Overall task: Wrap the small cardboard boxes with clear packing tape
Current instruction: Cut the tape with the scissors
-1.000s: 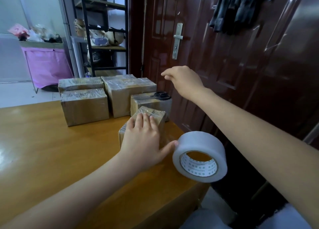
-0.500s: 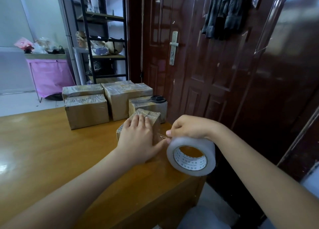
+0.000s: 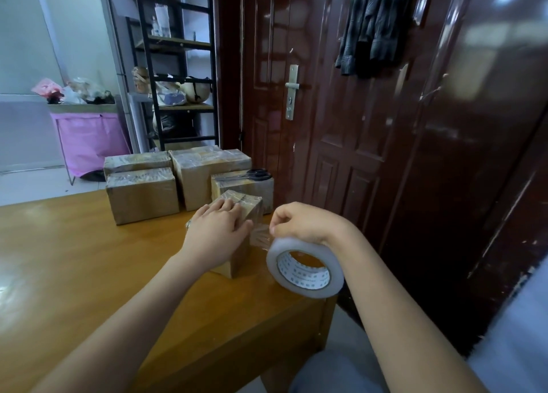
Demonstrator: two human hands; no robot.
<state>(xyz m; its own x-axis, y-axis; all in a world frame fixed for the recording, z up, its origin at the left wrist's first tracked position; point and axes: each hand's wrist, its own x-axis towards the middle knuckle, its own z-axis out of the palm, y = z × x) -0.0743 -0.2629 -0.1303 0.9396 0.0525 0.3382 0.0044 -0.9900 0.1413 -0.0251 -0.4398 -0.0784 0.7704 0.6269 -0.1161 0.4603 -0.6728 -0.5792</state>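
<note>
Head view, left hand (image 3: 215,235) flat on small box (image 3: 248,211), right hand (image 3: 302,222) fingers pinching tape strip (image 3: 260,235) above roll (image 3: 305,269)

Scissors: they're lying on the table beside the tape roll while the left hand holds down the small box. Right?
Not quite. The head view shows the scissors lying on top of a wrapped box behind, not on the table beside the tape roll. The left hand does hold down the small box.
</note>
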